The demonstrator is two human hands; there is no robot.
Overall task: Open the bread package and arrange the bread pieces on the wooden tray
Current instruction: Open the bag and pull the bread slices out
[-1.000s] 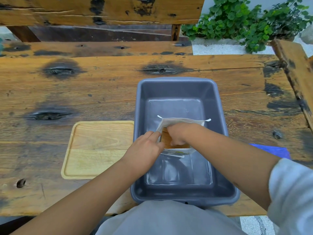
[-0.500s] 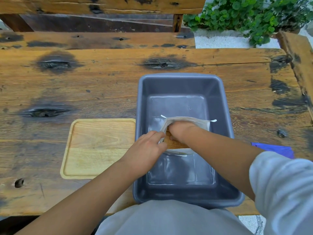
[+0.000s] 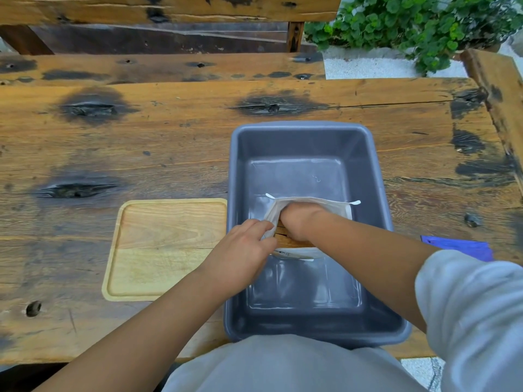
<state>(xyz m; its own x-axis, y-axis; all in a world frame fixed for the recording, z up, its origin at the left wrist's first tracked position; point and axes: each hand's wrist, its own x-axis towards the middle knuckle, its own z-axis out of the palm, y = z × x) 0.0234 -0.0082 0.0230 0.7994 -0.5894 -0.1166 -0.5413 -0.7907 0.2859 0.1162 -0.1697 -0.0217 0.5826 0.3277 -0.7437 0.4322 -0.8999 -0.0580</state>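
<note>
A grey tub (image 3: 305,142) sat on the wooden tabletop (image 3: 169,137) toward its near edge; inside it lay the white bread package (image 3: 338,206), mouth open, brown bread (image 3: 285,240) showing within; the right hand (image 3: 300,220) was pushed into the opening (whether its fingers gripped the bread could not be told); the left hand (image 3: 243,250) pinched the package's left edge, fingers closed on the wrapper; the wooden tray (image 3: 167,247) lay bare just left of the tub, touching it.
</note>
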